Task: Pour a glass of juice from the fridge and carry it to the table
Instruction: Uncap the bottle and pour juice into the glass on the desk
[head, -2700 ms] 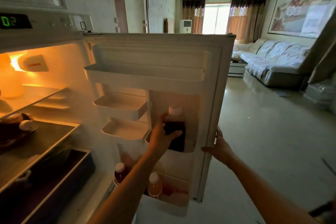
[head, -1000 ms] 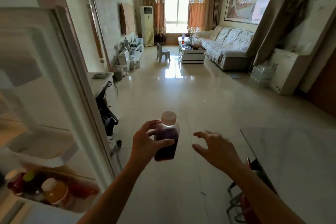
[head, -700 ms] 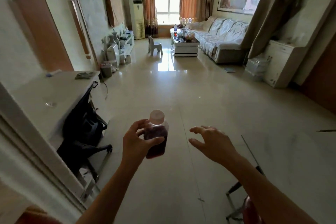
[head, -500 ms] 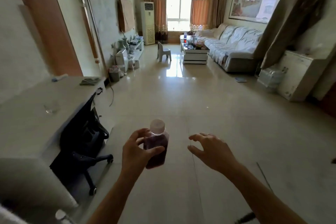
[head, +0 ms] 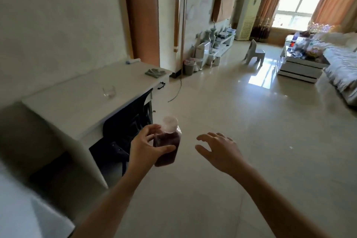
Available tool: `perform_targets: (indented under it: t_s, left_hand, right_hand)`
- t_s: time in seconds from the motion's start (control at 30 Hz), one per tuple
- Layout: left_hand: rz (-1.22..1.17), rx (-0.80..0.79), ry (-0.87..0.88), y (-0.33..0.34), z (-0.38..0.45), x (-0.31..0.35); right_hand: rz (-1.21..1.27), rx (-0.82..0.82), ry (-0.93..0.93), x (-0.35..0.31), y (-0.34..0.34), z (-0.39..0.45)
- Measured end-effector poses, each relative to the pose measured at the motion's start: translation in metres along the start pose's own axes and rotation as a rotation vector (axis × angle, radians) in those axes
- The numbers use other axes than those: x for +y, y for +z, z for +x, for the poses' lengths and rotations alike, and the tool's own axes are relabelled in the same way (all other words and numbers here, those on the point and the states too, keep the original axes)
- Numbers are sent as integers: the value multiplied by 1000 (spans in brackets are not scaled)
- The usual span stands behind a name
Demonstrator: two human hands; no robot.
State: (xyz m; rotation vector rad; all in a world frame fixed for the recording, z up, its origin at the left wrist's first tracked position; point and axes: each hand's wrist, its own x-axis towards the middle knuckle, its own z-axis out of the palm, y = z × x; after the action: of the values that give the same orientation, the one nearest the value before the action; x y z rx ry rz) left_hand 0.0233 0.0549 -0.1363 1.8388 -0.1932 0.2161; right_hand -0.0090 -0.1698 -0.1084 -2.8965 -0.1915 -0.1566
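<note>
Head view is showing the left hand (head: 147,146) gripping a small juice bottle (head: 167,145) around its body, thumb across the front, fingers wrapping behind, bottle sitting upright near frame centre over the floor. Right hand (head: 220,149) is hovering open at 3 o'clock of the bottle, fingers spread, holding nothing. Bottle is looking like clear, squarish plastic with rounded shoulders, dark reddish juice filling it, pale round cap (head: 170,124) still on. Probably light and fairly stiff, maybe cold and slick from the fridge, so gripping mid-body is seeming safest, other hand twisting the cap. Clear drinking glass (head: 109,91) is standing at 11 o'clock on a smooth white desk (head: 77,106); breakable, best taken low around its wall. Glossy tiled floor is reflecting window light.
</note>
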Motion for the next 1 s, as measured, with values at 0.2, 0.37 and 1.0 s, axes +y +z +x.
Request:
perform_targets:
  t_s: [0.2,0.37,1.0]
  left_hand:
    - [88,71,-56,4,77,-39]
    - [106,139,-127,-2,159,-77]
    - [255,647,-330,-47,400,-166]
  right_hand:
    - [35,-90,-131,17,26,116]
    - [41,-145,-179,15,46,218]
    - [222,-350,-622,-47,95,584]
